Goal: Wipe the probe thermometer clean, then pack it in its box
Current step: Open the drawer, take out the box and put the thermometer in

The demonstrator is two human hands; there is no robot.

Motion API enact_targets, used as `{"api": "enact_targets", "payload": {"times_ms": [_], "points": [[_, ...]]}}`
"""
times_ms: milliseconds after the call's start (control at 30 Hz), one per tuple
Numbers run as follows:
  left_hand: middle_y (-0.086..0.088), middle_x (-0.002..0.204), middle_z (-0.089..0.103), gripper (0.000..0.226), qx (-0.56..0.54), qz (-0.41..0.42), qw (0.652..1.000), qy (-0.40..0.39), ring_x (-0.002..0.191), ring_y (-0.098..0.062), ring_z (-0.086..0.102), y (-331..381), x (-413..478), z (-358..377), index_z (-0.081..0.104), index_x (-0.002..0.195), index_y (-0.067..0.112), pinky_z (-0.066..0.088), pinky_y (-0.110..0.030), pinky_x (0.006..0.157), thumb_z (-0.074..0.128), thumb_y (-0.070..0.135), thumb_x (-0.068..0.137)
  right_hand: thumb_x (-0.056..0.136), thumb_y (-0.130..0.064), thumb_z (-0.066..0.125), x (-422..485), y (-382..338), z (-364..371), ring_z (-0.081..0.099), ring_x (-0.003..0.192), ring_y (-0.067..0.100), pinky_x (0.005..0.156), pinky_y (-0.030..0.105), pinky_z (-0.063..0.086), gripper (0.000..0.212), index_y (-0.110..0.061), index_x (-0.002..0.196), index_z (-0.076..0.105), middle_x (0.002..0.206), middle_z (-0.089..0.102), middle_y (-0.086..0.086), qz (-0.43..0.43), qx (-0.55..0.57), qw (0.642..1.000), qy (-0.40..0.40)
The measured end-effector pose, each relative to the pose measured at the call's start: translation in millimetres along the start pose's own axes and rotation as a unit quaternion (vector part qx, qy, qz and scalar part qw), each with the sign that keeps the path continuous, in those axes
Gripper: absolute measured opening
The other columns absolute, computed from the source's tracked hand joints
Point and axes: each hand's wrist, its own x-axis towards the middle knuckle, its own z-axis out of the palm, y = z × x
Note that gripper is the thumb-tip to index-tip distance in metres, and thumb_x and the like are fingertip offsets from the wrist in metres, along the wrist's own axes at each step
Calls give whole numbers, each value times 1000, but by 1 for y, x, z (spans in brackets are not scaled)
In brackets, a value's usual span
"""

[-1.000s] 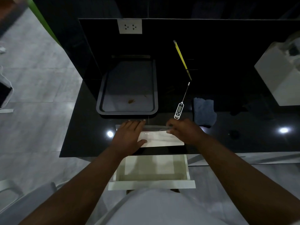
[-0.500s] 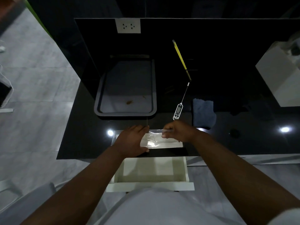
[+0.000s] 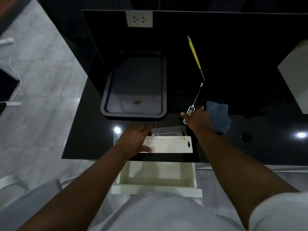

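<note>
The thermometer (image 3: 191, 110) is lying on the black table (image 3: 86, 144), right of centre. Its body is pointing toward the near edge and its thin probe is slanting away toward the back wall. The right hand (image 3: 199, 121) is reaching over the lower part of the body with the thumb lying across it, so only the display end and a sliver of the bottom end are showing. The fingers are hidden behind the hand, so I cannot tell whether they are closing on the thermometer or only touching it.

The box (image 3: 168, 145), a flat white card with a clear plastic shell showing past its far side, is lying along the near edge, near the thermometer but apart from it. The left hand (image 3: 135, 139) is pressing down on the box's left end, fingers straight and together, thumb spread along the card's near side; it is gripping nothing.

A blue cloth (image 3: 219, 114) is lying just right of the right hand, partly hidden by it. A grey tray (image 3: 133, 115) with a few brown specks is sitting left of the thermometer, toward the back edge. A yellow stick (image 3: 194, 54) is slanting up the back wall, its lower end just beyond the probe tip. A white drawer (image 3: 156, 190) is standing open below the near edge.
</note>
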Motion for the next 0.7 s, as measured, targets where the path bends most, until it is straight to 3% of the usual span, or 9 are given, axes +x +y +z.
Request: {"api": "enact_targets", "payload": {"times_ms": [200, 333, 533, 600, 700], "points": [[-8, 135, 52, 100, 2, 10, 1000, 3, 119, -28, 50, -1, 8, -4, 35, 144, 14, 46, -39, 94, 70, 66, 65, 84, -28, 64, 3, -1, -12, 64, 79, 26, 64, 30, 47, 24, -6, 92, 63, 90, 67, 12, 17, -2, 1000, 11], [-6, 139, 48, 97, 12, 7, 1000, 0, 124, -26, 46, -5, 9, -4, 30, 146, 17, 40, -36, 101, 69, 62, 70, 82, -25, 61, 3, 12, -6, 65, 76, 29, 64, 32, 52, 17, -9, 84, 66, 82, 68, 11, -5, 5, 1000, 16], [-4, 146, 41, 90, -6, -27, 1000, -6, 131, -24, 39, -12, 14, -9, 31, 147, 19, 32, -32, 106, 71, 51, 73, 78, -7, 67, 2, 37, -12, 60, 74, 23, 64, 23, 38, 5, -10, 83, 67, 80, 62, 9, -186, 92, 977, 48], [-5, 144, 42, 90, -8, -38, 999, -11, 128, -24, 41, -17, 18, -9, 33, 145, 18, 34, -32, 103, 74, 49, 72, 77, -7, 70, 0, 44, -22, 57, 75, 19, 66, 22, 39, 12, -11, 88, 68, 84, 60, 6, -242, 103, 964, 35], [-4, 138, 47, 87, -12, -55, 998, -7, 121, -23, 45, -22, 24, -10, 39, 141, 18, 38, -31, 96, 76, 48, 69, 77, -8, 72, -1, 58, -35, 53, 77, 10, 70, 7, 32, 25, -17, 100, 69, 92, 54, -5, -295, 95, 951, -14]]}}
